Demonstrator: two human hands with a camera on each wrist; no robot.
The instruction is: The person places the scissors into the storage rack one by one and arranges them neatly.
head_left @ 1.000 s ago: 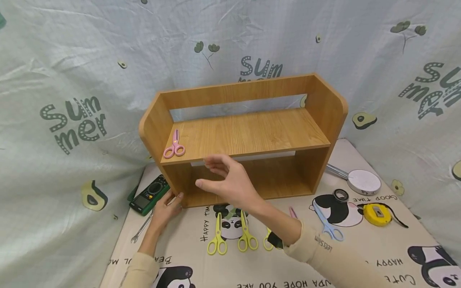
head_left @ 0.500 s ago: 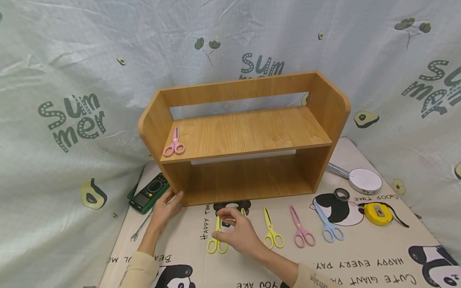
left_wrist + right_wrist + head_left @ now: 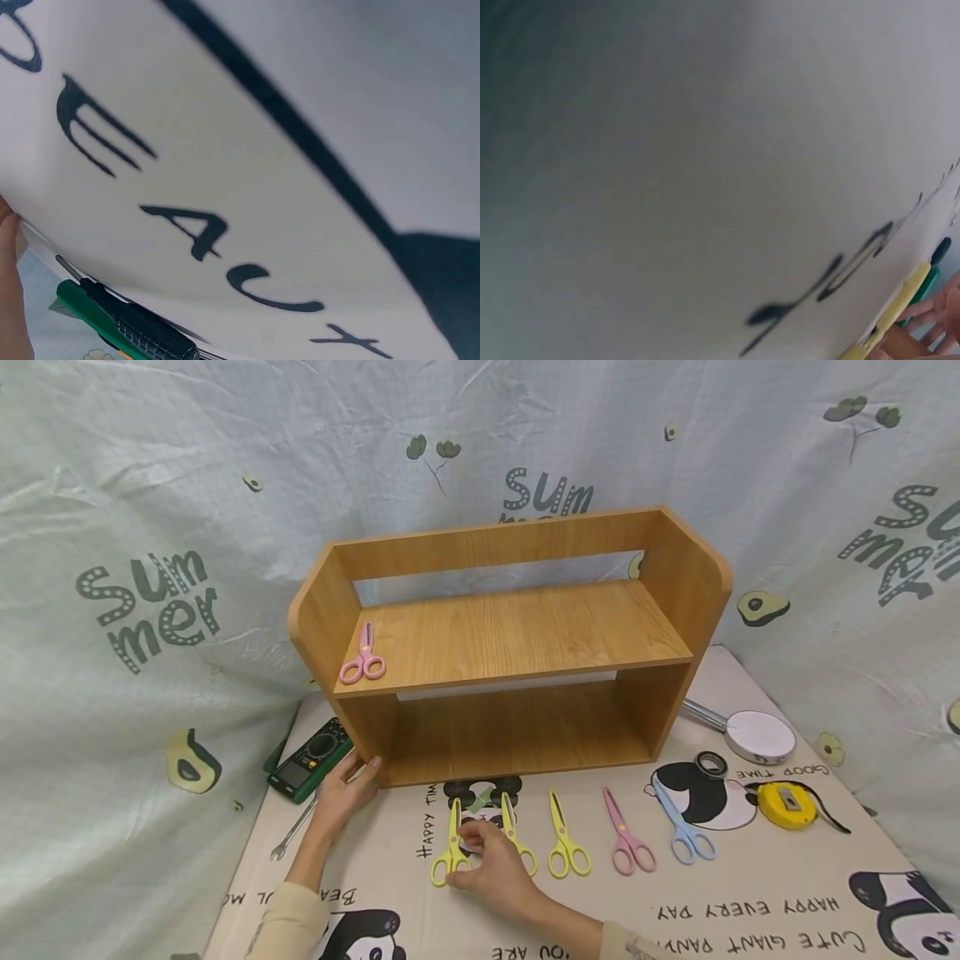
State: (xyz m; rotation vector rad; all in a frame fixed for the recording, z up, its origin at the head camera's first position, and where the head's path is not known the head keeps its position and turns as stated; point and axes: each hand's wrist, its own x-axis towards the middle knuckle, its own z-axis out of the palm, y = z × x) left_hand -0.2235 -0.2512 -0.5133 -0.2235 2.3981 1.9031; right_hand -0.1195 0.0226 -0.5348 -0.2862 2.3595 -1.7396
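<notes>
In the head view a two-tier wooden shelf (image 3: 517, 635) stands on the table. My left hand (image 3: 347, 795) holds its lower left front corner, thumb at the front edge and fingers along the outer side. My right hand (image 3: 497, 870) is low over the leftmost yellow scissors (image 3: 453, 852), thumb and fingertips spread beside its handle loops. Partly behind this hand lies a second pair of yellow scissors (image 3: 512, 827). A third yellow pair (image 3: 564, 843) lies to its right. Pink scissors (image 3: 364, 656) rest on the upper tier. The right wrist view shows yellow scissors (image 3: 906, 296) at its lower right.
Pink scissors (image 3: 626, 839), blue scissors (image 3: 678, 827), a black ring-shaped bearing (image 3: 711, 765), a yellow tape measure (image 3: 786, 805) and a round white-faced magnifier (image 3: 757, 737) lie on the right. Left of the shelf are a green multimeter (image 3: 309, 764) and a wrench (image 3: 292, 831). Printed curtains surround the table.
My right hand has come down from in front of the shelf to the leftmost yellow scissors on the table, uncovering the pink scissors. My left hand stays at the shelf's corner.
</notes>
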